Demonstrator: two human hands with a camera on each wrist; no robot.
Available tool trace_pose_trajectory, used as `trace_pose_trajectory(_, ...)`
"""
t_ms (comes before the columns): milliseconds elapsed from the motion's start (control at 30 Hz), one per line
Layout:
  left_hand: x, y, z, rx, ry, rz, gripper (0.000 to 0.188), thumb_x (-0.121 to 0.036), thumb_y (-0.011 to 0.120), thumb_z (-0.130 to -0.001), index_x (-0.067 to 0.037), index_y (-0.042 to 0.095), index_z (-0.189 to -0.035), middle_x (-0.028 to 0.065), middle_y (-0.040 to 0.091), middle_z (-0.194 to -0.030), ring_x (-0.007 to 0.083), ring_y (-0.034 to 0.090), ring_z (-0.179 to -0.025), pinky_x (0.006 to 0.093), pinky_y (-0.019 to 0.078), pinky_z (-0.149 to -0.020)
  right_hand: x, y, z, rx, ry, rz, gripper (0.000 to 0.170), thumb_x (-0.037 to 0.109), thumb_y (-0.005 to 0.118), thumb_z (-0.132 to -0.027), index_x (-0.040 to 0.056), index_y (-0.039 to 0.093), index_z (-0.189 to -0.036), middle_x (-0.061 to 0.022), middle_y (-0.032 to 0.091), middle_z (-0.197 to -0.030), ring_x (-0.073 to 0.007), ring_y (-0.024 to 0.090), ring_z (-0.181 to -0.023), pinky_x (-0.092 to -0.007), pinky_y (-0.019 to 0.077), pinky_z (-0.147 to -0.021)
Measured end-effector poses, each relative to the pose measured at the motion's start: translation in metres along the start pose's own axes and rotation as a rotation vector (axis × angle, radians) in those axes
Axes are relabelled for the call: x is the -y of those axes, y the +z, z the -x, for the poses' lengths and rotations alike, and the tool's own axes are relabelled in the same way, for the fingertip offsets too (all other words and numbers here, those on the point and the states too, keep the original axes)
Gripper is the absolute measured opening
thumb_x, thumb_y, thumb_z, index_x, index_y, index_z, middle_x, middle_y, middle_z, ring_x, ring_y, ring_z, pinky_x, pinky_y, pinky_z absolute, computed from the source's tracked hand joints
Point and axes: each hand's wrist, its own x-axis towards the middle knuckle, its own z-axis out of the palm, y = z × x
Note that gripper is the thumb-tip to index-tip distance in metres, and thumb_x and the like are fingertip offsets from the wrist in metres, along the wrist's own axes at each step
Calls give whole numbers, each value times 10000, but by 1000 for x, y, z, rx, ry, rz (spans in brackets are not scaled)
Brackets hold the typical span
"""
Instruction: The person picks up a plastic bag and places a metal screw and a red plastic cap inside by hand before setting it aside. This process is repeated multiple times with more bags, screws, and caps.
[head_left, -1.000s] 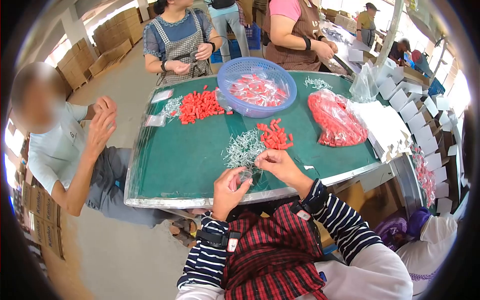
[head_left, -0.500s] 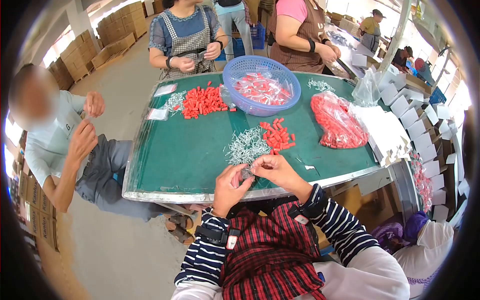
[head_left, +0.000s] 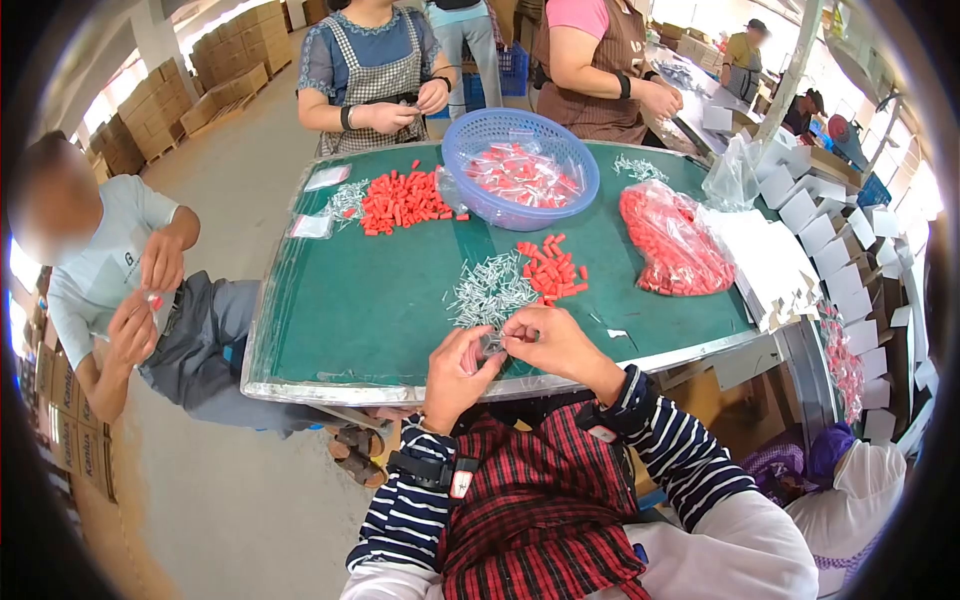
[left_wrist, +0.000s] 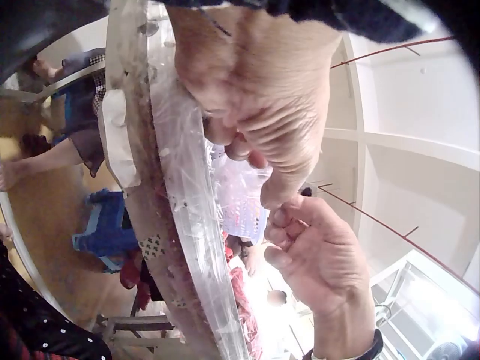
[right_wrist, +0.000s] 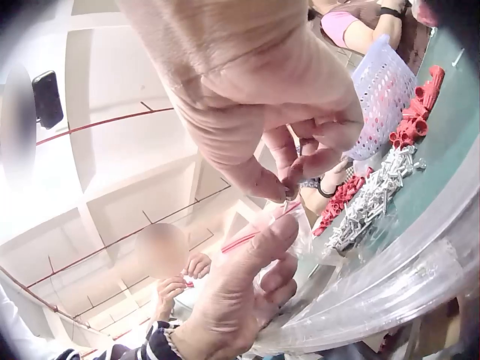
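My left hand (head_left: 460,375) holds a small clear zip bag (right_wrist: 259,232) with a red strip along its mouth, thumb pressed on the plastic. Thumb and fingertips of my right hand (head_left: 555,345) pinch at the bag's opening, and I cannot tell whether a small part is between them. Both hands meet over the table's near edge, fingertips close together in the left wrist view. Just beyond them lie a pile of silver screws (head_left: 490,290) and a smaller heap of red plugs (head_left: 553,270), hollow at the ends in the right wrist view.
A blue-purple basket (head_left: 460,190) of filled bags stands at the far side of the green table (head_left: 370,300). A bag of red plugs (head_left: 670,245) lies right, beside white cards (head_left: 770,260). Another plug heap (head_left: 400,205) sits far left. People work around the table.
My right hand has come in from the screw pile to the bag in my left hand, and its fingertips stay at the bag's mouth. The seated person at left has lowered both hands.
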Motion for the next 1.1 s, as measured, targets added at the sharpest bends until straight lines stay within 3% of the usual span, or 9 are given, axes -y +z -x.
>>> trace_pose_trajectory(167, 4, 2, 0, -29, 61, 2, 371, -56, 757, -684, -16, 624, -1028, 72, 540, -733, 192, 517, -631, 309, 452, -606, -1, 3, -1, -1, -33, 11, 194, 156, 683, -772, 20, 672, -909, -80, 621, -789, -158, 614, -694, -295, 491, -641)
trace_pose_trajectory(333, 4, 2, 0, -28, 47, 0, 375, -57, 762, -683, -12, 621, -1027, 82, 569, -776, 193, 534, -649, 306, 464, -621, -1, 8, -2, -42, 11, -185, 149, 122, 665, -813, 1, 668, -900, -58, 606, -787, -120, 591, -686, -274, 478, -623)
trace_pose_trajectory(667, 6, 3, 0, -48, 20, 16, 370, -70, 768, -691, -24, 624, -1029, 72, 555, -748, 180, 529, -632, 295, 453, -602, -3, 6, -1, -22, -15, -231, 156, 122, 666, -827, 6, 676, -930, -55, 618, -809, -105, 597, -737, -258, 481, -652)
trace_pose_trajectory(867, 0, 0, 0, -18, -7, -8, 361, -91, 771, -699, -37, 630, -1027, 64, 534, -714, 168, 516, -618, 292, 438, -584, -21, -34, -10, -256, -68, -11, 150, 99, 652, -823, 15, 673, -945, -84, 651, -843, -150, 603, -749, -281, 480, -695)
trace_pose_trajectory(900, -1, 0, 0, -23, -11, -5, 358, -93, 771, -700, -38, 631, -1025, 64, 533, -714, 168, 513, -616, 293, 438, -583, -18, -44, -10, -267, -42, 74, 162, 105, 657, -808, 32, 671, -952, -100, 649, -902, -202, 614, -775, -309, 486, -713)
trace_pose_trajectory(933, -1, 0, 0, -28, -14, -2, 355, -95, 771, -701, -38, 632, -1023, 64, 532, -714, 168, 511, -615, 294, 437, -583, -21, -50, -10, -268, -43, 76, 162, 105, 657, -808, 32, 671, -952, -100, 649, -902, -202, 614, -775, -309, 486, -713)
trace_pose_trajectory(1033, -3, 0, 0, -21, -26, 0, 348, -95, 769, -702, -39, 634, -1018, 65, 529, -714, 171, 506, -613, 294, 436, -585, -40, -62, -10, -191, 18, 460, 270, 119, 674, -765, 98, 655, -1034, -124, 616, -1020, -308, 608, -895, -397, 489, -796)
trace_pose_trajectory(1100, -2, 0, 0, -19, -30, -2, 346, -94, 769, -703, -39, 634, -1017, 64, 528, -715, 172, 505, -615, 295, 436, -587, -54, -58, -10, -163, -23, 507, 285, 127, 673, -768, 106, 649, -1051, -120, 612, -1022, -306, 608, -905, -403, 488, -810)
